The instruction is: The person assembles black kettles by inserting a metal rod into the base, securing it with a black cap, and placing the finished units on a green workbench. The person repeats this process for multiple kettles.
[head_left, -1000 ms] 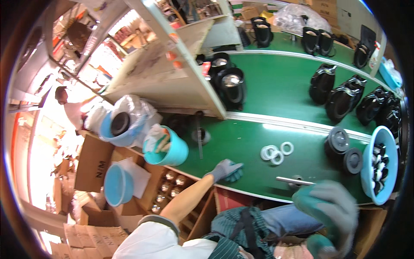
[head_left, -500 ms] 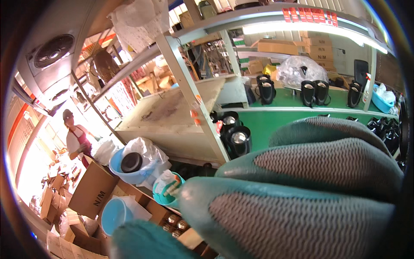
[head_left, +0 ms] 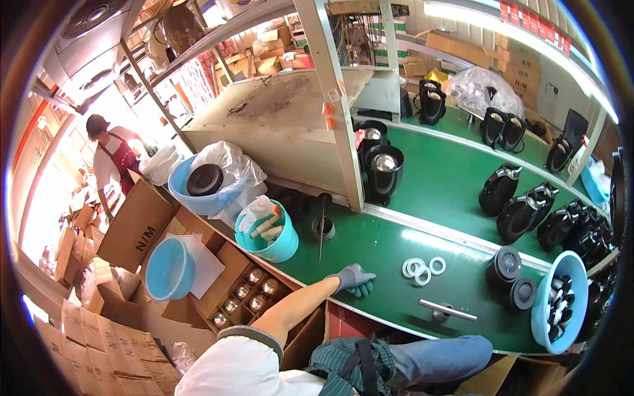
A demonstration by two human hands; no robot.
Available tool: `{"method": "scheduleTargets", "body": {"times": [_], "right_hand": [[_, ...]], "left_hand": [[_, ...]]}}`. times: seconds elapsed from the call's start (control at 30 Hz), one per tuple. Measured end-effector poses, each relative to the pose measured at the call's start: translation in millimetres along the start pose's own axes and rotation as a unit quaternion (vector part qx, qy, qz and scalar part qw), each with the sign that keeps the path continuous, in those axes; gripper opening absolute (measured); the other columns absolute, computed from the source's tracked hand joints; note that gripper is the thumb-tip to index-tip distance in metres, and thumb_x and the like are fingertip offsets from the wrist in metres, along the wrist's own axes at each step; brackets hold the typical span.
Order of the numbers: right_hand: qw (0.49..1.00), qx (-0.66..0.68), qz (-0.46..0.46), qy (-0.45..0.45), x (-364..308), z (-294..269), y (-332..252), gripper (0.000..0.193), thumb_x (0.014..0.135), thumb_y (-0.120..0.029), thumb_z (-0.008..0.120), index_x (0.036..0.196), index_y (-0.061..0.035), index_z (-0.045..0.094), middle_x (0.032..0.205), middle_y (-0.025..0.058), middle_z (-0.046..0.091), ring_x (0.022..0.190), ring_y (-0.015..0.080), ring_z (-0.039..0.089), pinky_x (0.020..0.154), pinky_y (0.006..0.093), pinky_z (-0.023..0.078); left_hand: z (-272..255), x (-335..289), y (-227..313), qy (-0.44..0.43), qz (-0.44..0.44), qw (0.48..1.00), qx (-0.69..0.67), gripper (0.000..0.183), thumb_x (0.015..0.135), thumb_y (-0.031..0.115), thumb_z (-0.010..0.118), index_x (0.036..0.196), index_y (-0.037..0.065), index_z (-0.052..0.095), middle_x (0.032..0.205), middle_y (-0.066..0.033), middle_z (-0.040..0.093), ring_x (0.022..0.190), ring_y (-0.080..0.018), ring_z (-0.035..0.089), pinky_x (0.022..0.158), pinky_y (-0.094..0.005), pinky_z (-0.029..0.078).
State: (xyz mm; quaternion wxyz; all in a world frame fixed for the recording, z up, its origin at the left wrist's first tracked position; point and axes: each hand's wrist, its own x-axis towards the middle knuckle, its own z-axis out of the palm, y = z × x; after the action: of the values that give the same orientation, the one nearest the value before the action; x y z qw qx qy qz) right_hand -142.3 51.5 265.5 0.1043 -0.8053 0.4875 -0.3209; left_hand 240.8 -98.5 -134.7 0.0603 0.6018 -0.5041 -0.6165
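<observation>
My left hand [head_left: 355,280], in a grey glove with a teal palm, lies at the near edge of the green bench [head_left: 370,244]. Its fingers stretch to the right, and nothing shows in them. My right hand is out of view. To the right of the left hand, several white rings [head_left: 436,265] lie loosely together. Nearer me is a metal bar [head_left: 448,310] set on a small round base. Two round black parts [head_left: 522,294] stand farther right, next to a light blue basin [head_left: 541,310] of small black and white pieces.
A teal bucket [head_left: 284,244] stands left of the hand, near a thin dark rod [head_left: 321,231]. An open carton [head_left: 218,277] holds several shiny silver rounded pieces. Black jug-like housings [head_left: 498,191] line the bench's far part. A post [head_left: 340,112] rises there. Another person [head_left: 115,155] stands far left.
The large gloved fingers that covered the lower right have left the view. The view has tilted down, so the bench, my left arm and my lap now show.
</observation>
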Motion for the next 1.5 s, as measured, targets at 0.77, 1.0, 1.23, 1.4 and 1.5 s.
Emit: {"method": "scheduleTargets", "body": {"times": [0.77,1.0,1.23,1.4,1.5], "right_hand": [[0.999,0.023,0.004,-0.024,2,47,6,0.052,0.099,-0.033,0.057,0.133,0.0066,0.061,0.129,0.0239,0.064,0.122,0.0387,0.059,0.106,0.0460,0.046],[0.999,0.023,0.020,-0.032,3,55,4,0.051,0.100,-0.032,0.055,0.134,0.0059,0.060,0.131,0.0235,0.063,0.125,0.0381,0.058,0.108,0.0455,0.045],[0.997,-0.008,0.070,0.039,-21,26,31,0.050,0.102,-0.031,0.053,0.136,0.0052,0.060,0.133,0.0231,0.062,0.127,0.0376,0.057,0.109,0.0451,0.044],[0.936,0.015,0.214,0.281,-73,20,100,0.049,0.103,-0.030,0.052,0.136,0.0048,0.059,0.134,0.0229,0.062,0.129,0.0372,0.056,0.110,0.0448,0.043],[0.897,0.052,0.300,0.321,-110,86,132,0.049,0.103,-0.030,0.052,0.137,0.0045,0.059,0.135,0.0227,0.061,0.130,0.0369,0.055,0.111,0.0446,0.042]], "left_hand": [[9,8,5,0.015,-0.074,0.997,0.037,0.050,0.099,0.056,0.059,0.084,0.014,0.082,0.077,-0.0025,0.078,0.051,-0.0124,0.068,0.044,-0.0269,0.049],[3,0,-1,0.011,-0.083,0.996,0.039,0.049,0.100,0.054,0.059,0.085,0.013,0.081,0.077,-0.0037,0.078,0.052,-0.0123,0.068,0.046,-0.0263,0.051],[8,4,-1,0.023,-0.042,0.996,-0.078,0.048,0.101,0.048,0.063,0.086,0.005,0.080,0.076,-0.0069,0.078,0.054,-0.0157,0.071,0.051,-0.0282,0.058],[3,-10,5,0.040,0.009,0.999,0.034,0.044,0.102,0.043,0.062,0.089,0.006,0.081,0.078,-0.0085,0.078,0.062,-0.0161,0.073,0.060,-0.0292,0.059],[-2,-16,45,0.303,0.294,0.870,0.255,0.035,0.097,0.036,0.065,0.110,0.007,0.078,0.104,-0.0171,0.077,0.101,-0.0305,0.074,0.091,-0.0424,0.059]]}}
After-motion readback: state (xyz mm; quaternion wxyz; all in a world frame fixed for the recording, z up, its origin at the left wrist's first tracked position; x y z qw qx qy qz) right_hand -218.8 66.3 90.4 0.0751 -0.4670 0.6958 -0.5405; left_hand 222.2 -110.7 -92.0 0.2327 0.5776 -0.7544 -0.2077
